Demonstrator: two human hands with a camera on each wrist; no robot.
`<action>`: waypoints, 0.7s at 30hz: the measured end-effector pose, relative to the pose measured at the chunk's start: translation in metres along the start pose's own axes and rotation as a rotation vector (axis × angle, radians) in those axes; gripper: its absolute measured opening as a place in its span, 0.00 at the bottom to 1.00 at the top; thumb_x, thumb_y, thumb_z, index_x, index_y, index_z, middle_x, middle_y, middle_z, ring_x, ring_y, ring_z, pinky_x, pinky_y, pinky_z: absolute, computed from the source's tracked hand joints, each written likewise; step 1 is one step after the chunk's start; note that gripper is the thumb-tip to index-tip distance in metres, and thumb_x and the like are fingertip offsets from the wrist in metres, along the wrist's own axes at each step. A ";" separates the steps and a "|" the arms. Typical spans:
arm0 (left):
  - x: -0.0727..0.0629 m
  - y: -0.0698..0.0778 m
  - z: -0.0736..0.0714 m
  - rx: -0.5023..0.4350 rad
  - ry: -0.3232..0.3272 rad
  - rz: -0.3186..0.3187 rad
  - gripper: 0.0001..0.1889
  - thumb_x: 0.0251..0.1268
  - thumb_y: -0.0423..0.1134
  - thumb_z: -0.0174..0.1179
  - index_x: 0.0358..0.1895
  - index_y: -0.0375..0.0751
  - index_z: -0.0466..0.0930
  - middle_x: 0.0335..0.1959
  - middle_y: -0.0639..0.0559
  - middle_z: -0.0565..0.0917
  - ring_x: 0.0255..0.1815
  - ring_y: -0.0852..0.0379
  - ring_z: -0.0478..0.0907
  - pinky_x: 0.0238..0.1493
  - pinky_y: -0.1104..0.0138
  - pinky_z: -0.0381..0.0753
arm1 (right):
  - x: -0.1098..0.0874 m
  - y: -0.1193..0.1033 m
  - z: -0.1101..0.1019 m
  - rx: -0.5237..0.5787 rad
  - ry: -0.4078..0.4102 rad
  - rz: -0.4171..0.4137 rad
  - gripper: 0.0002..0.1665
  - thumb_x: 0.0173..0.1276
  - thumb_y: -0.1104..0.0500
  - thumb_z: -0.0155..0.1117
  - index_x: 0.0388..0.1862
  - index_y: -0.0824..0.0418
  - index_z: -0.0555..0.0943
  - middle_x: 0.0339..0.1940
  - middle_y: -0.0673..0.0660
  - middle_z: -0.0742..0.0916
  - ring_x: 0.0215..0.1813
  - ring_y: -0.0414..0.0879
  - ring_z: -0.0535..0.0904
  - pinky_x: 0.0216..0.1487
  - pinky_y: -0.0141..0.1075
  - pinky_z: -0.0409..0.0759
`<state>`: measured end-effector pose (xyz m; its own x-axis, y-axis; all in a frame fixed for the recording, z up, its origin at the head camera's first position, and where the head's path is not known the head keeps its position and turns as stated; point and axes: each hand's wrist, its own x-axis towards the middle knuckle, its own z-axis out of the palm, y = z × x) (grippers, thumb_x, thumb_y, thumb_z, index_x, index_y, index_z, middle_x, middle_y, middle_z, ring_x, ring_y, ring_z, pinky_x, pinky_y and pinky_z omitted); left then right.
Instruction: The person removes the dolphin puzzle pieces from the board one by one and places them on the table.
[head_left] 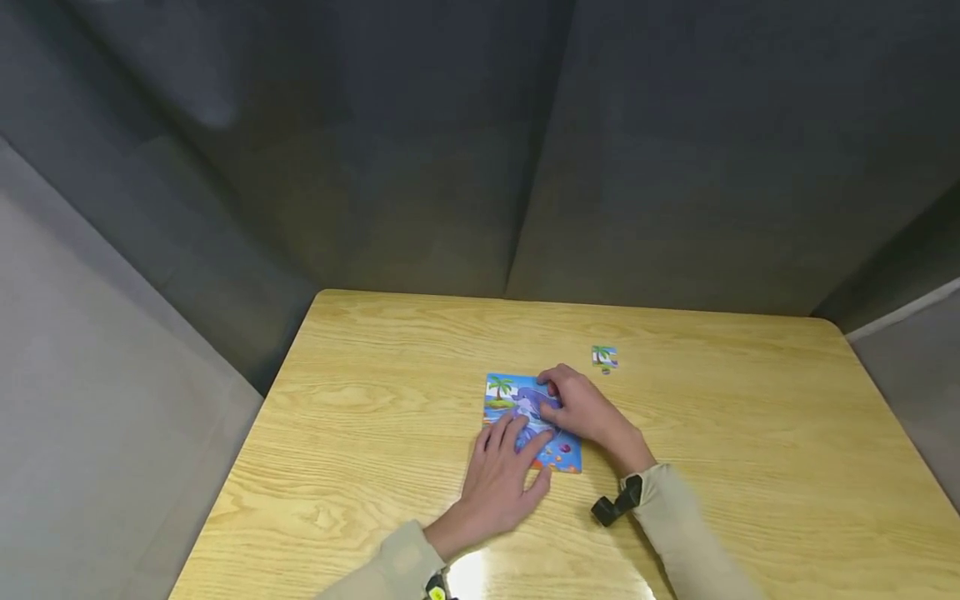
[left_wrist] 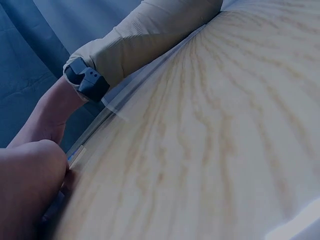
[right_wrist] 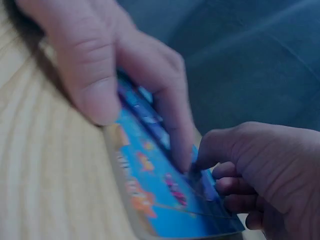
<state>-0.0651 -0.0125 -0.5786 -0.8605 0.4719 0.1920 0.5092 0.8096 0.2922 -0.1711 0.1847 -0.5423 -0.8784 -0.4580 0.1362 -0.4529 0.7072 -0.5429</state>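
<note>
A puzzle (head_left: pixel 567 455) is touched by the spread left hand (head_left: pixel 500 485); the grip of the right hand (head_left: pixel 582 407) alongside is unclear.

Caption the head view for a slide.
Two hands on a sea-scene puzzle, a palm-tree piece lying beyond on the wooden table.

1. In the head view, the table (head_left: pixel 360 433) spans the lower part of the frame; the curtain (head_left: pixel 420 167) stands behind it, across the top.
2. The puzzle (head_left: pixel 528 401) lies on the table, below and slightly right of the frame's centre.
3. A loose piece (head_left: pixel 602 357) lies on the table, above and right of the puzzle in the frame (apart from it, nearer the far edge).
4. The left hand (head_left: pixel 501 492) is over the puzzle's lower left corner.
5. The right hand (head_left: pixel 585 408) is over the puzzle's upper right, below the loose piece.
</note>
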 end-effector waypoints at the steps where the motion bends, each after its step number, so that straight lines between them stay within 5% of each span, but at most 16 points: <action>1: 0.000 0.000 0.000 0.002 -0.003 0.000 0.27 0.80 0.60 0.42 0.78 0.64 0.67 0.79 0.49 0.62 0.83 0.44 0.50 0.76 0.45 0.56 | 0.000 -0.002 0.001 -0.007 0.003 0.006 0.24 0.63 0.59 0.73 0.55 0.69 0.82 0.36 0.54 0.79 0.36 0.44 0.72 0.39 0.39 0.74; 12: -0.005 0.000 0.002 -0.001 -0.021 -0.006 0.28 0.80 0.61 0.42 0.78 0.64 0.67 0.80 0.49 0.61 0.84 0.44 0.50 0.77 0.45 0.54 | -0.004 -0.014 0.017 -0.158 0.046 0.042 0.27 0.66 0.50 0.69 0.55 0.68 0.82 0.44 0.58 0.83 0.40 0.47 0.79 0.44 0.46 0.83; 21: -0.003 -0.002 0.002 0.026 -0.009 0.005 0.28 0.81 0.62 0.40 0.78 0.66 0.66 0.80 0.50 0.62 0.83 0.44 0.51 0.77 0.45 0.56 | -0.002 -0.013 0.009 -0.055 0.053 0.056 0.22 0.65 0.54 0.72 0.52 0.67 0.83 0.36 0.53 0.78 0.33 0.44 0.72 0.36 0.40 0.76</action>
<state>-0.0641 -0.0150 -0.5815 -0.8581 0.4791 0.1849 0.5130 0.8158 0.2669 -0.1619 0.1718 -0.5436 -0.9088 -0.3887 0.1517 -0.4093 0.7601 -0.5047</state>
